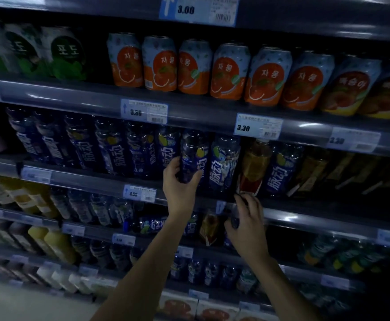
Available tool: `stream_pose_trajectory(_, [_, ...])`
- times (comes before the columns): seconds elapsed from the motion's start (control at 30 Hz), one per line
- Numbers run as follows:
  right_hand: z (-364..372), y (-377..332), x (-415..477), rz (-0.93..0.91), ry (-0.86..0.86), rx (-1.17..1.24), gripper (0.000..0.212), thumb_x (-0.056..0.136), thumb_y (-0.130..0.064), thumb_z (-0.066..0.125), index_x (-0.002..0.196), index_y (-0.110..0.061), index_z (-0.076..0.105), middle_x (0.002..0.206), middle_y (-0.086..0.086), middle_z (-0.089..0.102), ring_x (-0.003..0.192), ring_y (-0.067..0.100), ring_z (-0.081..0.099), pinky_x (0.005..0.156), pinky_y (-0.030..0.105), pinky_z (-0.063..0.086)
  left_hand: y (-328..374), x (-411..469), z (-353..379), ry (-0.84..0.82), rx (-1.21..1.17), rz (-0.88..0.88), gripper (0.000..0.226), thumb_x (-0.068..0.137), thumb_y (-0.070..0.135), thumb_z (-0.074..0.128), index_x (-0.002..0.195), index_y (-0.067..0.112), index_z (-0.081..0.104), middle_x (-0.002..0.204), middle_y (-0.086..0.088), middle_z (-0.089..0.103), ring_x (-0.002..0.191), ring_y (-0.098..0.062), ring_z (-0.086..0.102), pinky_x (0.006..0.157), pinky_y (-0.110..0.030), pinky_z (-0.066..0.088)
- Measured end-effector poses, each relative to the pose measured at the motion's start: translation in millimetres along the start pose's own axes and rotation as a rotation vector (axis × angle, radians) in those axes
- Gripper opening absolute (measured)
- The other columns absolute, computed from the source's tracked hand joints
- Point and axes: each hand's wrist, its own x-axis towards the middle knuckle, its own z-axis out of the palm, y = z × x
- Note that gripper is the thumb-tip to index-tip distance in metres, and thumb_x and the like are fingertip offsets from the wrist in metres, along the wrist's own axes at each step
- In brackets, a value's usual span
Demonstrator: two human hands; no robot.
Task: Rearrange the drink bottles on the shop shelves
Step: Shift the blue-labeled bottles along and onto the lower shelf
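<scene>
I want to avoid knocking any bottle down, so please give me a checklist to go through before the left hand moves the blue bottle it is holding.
1. Left hand grip on the blue bottle: ok, fingers wrap its lower part.
2. Blue bottle upright: ok, it leans only slightly.
3. Neighbouring blue bottle on the right: not ok, it stands right beside the held one and could be pushed.
4. Amber bottle among the blue ones: not ok, it looks out of place in this row.
5. Right hand free to help: cannot tell, it seems to hold a dark object at the shelf edge.
6. Free gap behind the row: cannot tell, too dark.
</scene>
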Motion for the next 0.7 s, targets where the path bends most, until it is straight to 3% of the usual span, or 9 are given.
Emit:
stream_pose_trajectory(0.1, [0, 0, 0, 0.000, -0.006, -0.015, 0.060, 0.086, -0.020, 0.065, 0.141, -0.006, 0.044, 0.145, 0.012, 0.039, 0.138, 0.031, 0.028, 0.113, 0.041, 0.030, -9, -2, 3, -0.023, 0.094, -0.021, 0.069, 0.076, 0.039, 0.077, 0.134, 0.031, 0.041, 0.125, 0.014, 0.042, 0.113, -0.005, 0.045, 0.094, -0.027, 0.043])
stream_pose_trajectory(0.2, [-1, 2, 0, -0.001, -0.018, -0.025, 0.060, 0.087, -0.020, 0.064, 0.141, -0.007, 0.043, 0.145, 0.012, 0.037, 0.139, 0.030, 0.026, 0.112, 0.038, 0.028, -9, -1, 4, -0.014, 0.174, 0.005, 0.061, 0.082, 0.039, 0.071, 0.134, 0.026, 0.043, 0.122, 0.013, 0.042, 0.111, -0.008, 0.046, 0.091, -0.026, 0.043])
stream_pose_trajectory(0.4, [-2, 4, 0, 0.008, -0.048, -0.004, 0.060, 0.089, -0.022, 0.061, 0.144, -0.010, 0.040, 0.148, 0.009, 0.034, 0.141, 0.027, 0.022, 0.114, 0.039, 0.028, -16, 6, -10, -0.068, 0.241, 0.023, 0.053, 0.096, 0.032, 0.053, 0.145, 0.021, 0.034, 0.145, 0.002, 0.044, 0.128, -0.017, 0.045, 0.101, -0.032, 0.044])
stream_pose_trajectory(0.53, [-1, 3, -1, 0.017, -0.041, -0.021, 0.059, 0.090, -0.023, 0.060, 0.144, -0.010, 0.040, 0.148, 0.009, 0.034, 0.141, 0.028, 0.023, 0.113, 0.038, 0.029, -18, -3, -8, -0.045, 0.309, 0.093, 0.056, 0.090, 0.035, 0.061, 0.141, 0.024, 0.039, 0.139, 0.001, 0.038, 0.118, -0.016, 0.047, 0.092, -0.030, 0.045])
stream_pose_trajectory(0.7, [2, 4, 0, 0.018, -0.026, -0.039, 0.059, 0.088, -0.023, 0.061, 0.142, -0.010, 0.042, 0.146, 0.009, 0.036, 0.140, 0.028, 0.025, 0.111, 0.038, 0.030, -18, 1, -2, -0.016, 0.310, 0.068, 0.056, 0.085, 0.025, 0.070, 0.135, 0.023, 0.044, 0.128, 0.002, 0.045, 0.110, -0.017, 0.050, 0.088, -0.027, 0.044])
